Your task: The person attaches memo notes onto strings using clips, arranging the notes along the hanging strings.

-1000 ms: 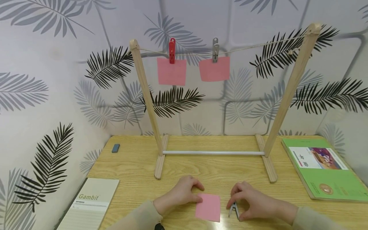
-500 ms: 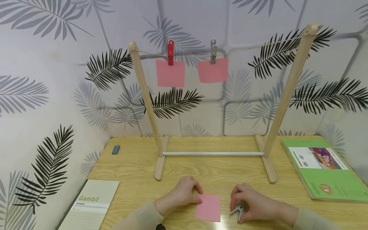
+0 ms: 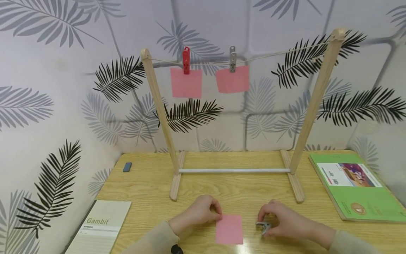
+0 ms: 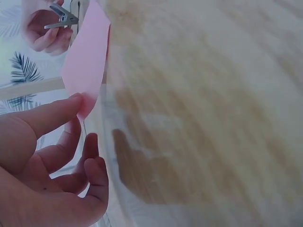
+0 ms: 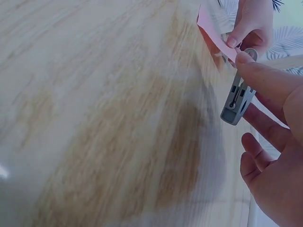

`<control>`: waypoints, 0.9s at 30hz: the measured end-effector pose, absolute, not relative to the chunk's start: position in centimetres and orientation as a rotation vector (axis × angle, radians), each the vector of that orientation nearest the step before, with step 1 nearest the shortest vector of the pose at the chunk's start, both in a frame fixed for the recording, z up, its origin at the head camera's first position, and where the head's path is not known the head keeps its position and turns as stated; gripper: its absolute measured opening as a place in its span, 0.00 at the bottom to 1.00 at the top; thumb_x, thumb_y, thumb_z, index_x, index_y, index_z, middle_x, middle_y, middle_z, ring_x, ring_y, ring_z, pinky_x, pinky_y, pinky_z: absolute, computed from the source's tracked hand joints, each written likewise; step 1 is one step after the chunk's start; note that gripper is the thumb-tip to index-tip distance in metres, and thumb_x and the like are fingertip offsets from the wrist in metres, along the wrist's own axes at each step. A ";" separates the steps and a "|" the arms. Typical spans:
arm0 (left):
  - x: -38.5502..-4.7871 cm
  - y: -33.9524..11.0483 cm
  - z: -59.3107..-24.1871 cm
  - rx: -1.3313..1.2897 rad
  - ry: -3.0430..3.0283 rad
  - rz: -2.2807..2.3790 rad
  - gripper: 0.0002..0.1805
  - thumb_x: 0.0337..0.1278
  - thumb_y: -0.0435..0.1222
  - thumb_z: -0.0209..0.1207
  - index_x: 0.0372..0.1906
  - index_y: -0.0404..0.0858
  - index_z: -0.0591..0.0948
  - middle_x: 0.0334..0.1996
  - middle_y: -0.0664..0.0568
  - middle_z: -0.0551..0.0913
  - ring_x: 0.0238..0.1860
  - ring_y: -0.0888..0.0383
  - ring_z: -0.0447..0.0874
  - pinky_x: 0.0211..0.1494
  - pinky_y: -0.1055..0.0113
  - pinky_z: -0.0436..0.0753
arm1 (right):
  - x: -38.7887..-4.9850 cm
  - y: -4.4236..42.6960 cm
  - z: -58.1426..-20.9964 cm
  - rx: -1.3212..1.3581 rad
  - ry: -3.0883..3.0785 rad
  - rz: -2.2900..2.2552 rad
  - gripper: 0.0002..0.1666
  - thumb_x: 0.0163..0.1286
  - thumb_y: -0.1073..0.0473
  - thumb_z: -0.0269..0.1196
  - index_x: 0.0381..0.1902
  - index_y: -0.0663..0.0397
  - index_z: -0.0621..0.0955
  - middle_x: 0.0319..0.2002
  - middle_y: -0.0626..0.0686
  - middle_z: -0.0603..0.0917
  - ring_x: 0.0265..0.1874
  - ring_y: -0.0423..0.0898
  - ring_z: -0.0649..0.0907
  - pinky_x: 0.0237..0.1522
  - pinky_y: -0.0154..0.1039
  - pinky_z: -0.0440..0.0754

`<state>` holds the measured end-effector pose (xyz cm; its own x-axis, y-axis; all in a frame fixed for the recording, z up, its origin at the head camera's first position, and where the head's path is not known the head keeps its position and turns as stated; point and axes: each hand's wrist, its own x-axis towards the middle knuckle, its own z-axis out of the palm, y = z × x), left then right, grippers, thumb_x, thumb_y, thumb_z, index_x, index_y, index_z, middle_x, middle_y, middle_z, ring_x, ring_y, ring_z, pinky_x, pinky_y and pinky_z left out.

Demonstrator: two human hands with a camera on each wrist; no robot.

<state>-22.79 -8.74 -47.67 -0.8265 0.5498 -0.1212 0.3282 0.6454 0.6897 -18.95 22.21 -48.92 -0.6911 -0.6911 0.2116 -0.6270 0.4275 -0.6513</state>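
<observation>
With thumb and fingertips my left hand pinches the upper left corner of a square pink paper note. In the left wrist view, the note is tilted up from the table. To its right, my right hand holds a grey clothespin between thumb and fingers, apart from the note. The right wrist view shows this clothespin near the thumb tip, its spring visible. Behind the hands, two pink notes hang from a string, one under a red clothespin, the other under a grey clothespin.
A wooden rack with a left post, a right post and a white crossbar stands at the back of the table. A notebook lies left, a green book right, and a small blue-grey block back left.
The left fingers have closed together on the note's corner. My right hand has moved slightly right, and the clothespin has turned from upright legs to lying more sideways in the fingers.
</observation>
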 end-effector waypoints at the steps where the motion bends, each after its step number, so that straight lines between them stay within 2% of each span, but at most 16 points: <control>1: -22.9 -8.9 -47.6 0.682 2.516 1.008 0.05 0.52 0.32 0.71 0.26 0.39 0.85 0.26 0.56 0.82 0.28 0.66 0.71 0.34 0.73 0.71 | -19.0 22.3 -48.8 -1.164 2.583 -1.117 0.17 0.58 0.47 0.74 0.42 0.35 0.79 0.41 0.37 0.80 0.40 0.37 0.74 0.42 0.34 0.76; 3: -23.0 -9.1 -47.3 0.639 2.455 1.066 0.04 0.54 0.31 0.70 0.28 0.38 0.85 0.26 0.55 0.82 0.26 0.66 0.71 0.31 0.73 0.71 | -19.0 22.5 -48.4 -1.109 2.595 -1.113 0.17 0.58 0.46 0.73 0.42 0.35 0.79 0.41 0.37 0.80 0.40 0.37 0.75 0.40 0.34 0.75; 11: -23.7 -9.6 -46.5 0.574 2.354 1.137 0.04 0.58 0.35 0.68 0.33 0.39 0.85 0.28 0.55 0.84 0.30 0.65 0.77 0.34 0.72 0.75 | -19.4 22.9 -47.0 -1.055 2.648 -1.134 0.17 0.57 0.49 0.74 0.41 0.37 0.79 0.39 0.39 0.81 0.38 0.40 0.75 0.34 0.33 0.69; 17: -23.8 -9.5 -45.8 0.564 2.349 1.165 0.05 0.57 0.34 0.68 0.34 0.36 0.84 0.27 0.51 0.84 0.27 0.63 0.75 0.28 0.72 0.72 | -19.8 23.3 -46.1 -1.023 2.666 -1.109 0.16 0.58 0.49 0.74 0.42 0.38 0.80 0.40 0.38 0.82 0.39 0.37 0.75 0.35 0.33 0.68; 27: -24.0 -9.5 -45.7 0.529 2.316 1.211 0.06 0.58 0.37 0.67 0.34 0.38 0.84 0.26 0.52 0.83 0.29 0.60 0.76 0.32 0.71 0.72 | -20.3 24.0 -44.3 -1.065 2.705 -1.160 0.17 0.58 0.55 0.74 0.43 0.41 0.80 0.38 0.40 0.85 0.38 0.35 0.79 0.31 0.35 0.69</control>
